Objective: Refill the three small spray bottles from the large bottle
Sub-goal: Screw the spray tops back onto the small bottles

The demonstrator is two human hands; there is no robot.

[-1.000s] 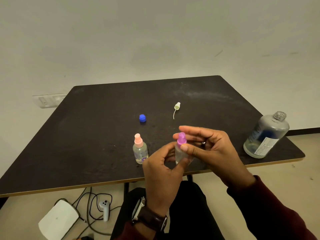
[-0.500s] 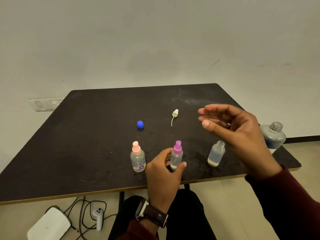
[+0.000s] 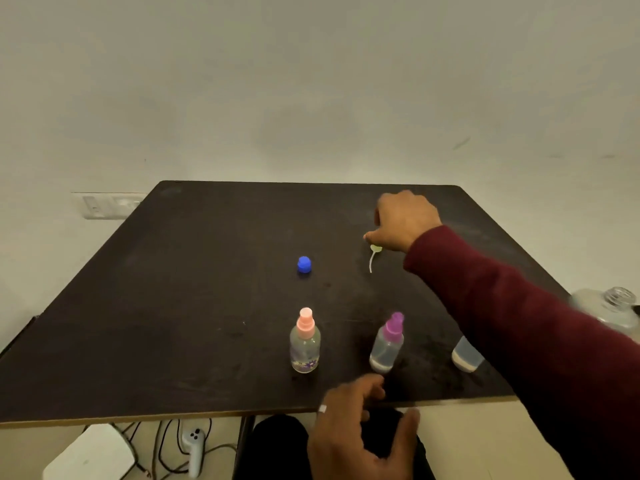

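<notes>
Right hand [image 3: 405,220] had its grip down on the yellow-green spray head [image 3: 375,248] far across the table [image 3: 173,306], fingers curled over the cap end, though whether they actually pinched it could not be told from this angle. That spray head lay with its thin white tube trailing toward the person, so its long axis ran roughly from the far edge to the near edge, cap end under the fingers. Its bottle, the open small bottle [image 3: 465,358], stood upright near the front edge, mostly hidden behind the maroon sleeve [image 3: 519,323], so the part would likely have to travel back toward the body and to the right. Left hand [image 3: 349,434] hung relaxed and empty at the near edge, just in front of the purple-capped bottle [image 3: 388,344]; the pink-capped bottle [image 3: 304,341] stood beside it to the left. A blue cap [image 3: 304,264] sat alone mid-table, and the large bottle [image 3: 613,306] stood uncapped at the far right
</notes>
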